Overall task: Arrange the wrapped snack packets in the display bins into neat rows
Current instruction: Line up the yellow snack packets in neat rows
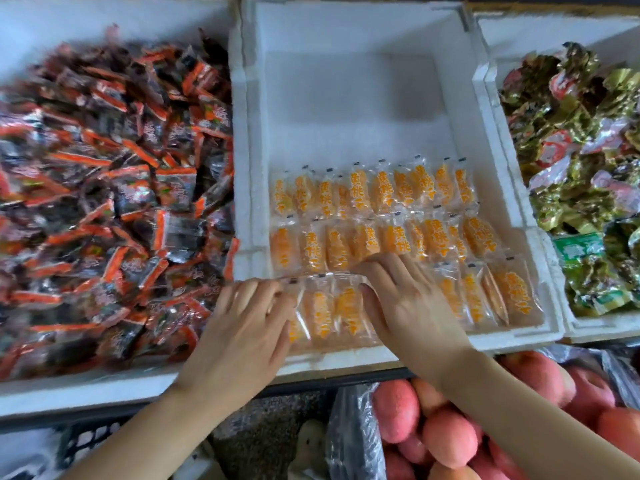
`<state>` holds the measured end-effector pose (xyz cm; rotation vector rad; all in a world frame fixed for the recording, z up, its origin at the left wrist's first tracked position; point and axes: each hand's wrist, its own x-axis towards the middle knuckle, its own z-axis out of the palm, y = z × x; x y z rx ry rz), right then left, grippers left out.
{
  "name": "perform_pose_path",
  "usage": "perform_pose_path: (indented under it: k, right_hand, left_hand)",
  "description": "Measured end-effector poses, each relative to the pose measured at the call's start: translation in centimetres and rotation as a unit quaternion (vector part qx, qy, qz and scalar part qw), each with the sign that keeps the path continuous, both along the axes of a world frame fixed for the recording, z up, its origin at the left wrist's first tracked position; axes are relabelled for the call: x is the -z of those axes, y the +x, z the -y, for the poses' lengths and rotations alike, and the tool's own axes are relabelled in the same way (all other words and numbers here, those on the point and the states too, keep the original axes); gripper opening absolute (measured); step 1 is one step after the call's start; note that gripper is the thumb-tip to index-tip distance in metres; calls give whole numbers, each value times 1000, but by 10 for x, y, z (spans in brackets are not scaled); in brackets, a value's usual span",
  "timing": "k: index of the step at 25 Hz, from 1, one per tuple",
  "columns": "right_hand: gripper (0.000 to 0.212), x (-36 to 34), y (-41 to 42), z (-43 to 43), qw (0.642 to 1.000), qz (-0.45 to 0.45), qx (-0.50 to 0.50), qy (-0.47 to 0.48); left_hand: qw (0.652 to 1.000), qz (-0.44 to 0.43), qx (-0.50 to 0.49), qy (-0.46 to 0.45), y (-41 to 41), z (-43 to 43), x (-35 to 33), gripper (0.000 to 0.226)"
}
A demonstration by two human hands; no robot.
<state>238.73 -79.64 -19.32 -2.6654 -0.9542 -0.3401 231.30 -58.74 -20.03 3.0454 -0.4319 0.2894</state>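
Our left hand [242,327] and right hand [405,306] press flat, unclenched, on peach packets [381,237] in the foam bin [346,98]: light, slippery, probably best slid.

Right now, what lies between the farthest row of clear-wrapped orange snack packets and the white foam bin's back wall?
Only bare white foam floor, in the head view, separates the farthest orange packet row from the back wall.

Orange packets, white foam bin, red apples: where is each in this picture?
orange packets [370,241]: head view, on a middle-row packet.
white foam bin [346,109]: head view, on its bare floor.
red apples [448,441]: head view, on one apple's middle.
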Motion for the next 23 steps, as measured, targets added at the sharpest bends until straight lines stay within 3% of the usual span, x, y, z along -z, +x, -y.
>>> perform_pose_path:
  k: [4, 9, 13, 15, 16, 19, 23]
  right_hand:
    - [24, -1, -22, -73, 998, 1, -61, 20]
    - [53, 14, -64, -171, 990, -44, -134, 19]
    - [76, 37, -77, -233, 985, -59, -148, -65]
    - [90, 47, -70, -258, 979, -38, -153, -131]
    - [97, 52, -64, -269, 974, -24, -153, -167]
    - [113, 59, -40, -297, 951, -2, -138, -277]
    - [114, 62, 5, -321, 919, 48, -112, -375]
  left_hand:
    - [998, -10, -56, 21, -40, -75, -6, 29]
    - [985, -44, -146, 75, -96, -176, 8, 45]
    - [973, -128, -178, 65, -115, -244, 28, 61]
    - [977, -121, -160, 70, -111, -265, 37, 58]
    - [981, -108, -146, 74, -105, -274, 41, 65]
    - [986, -101, -112, 73, -68, -292, 50, 112]
    - [981, -129, -123, 79, -18, -317, 62, 125]
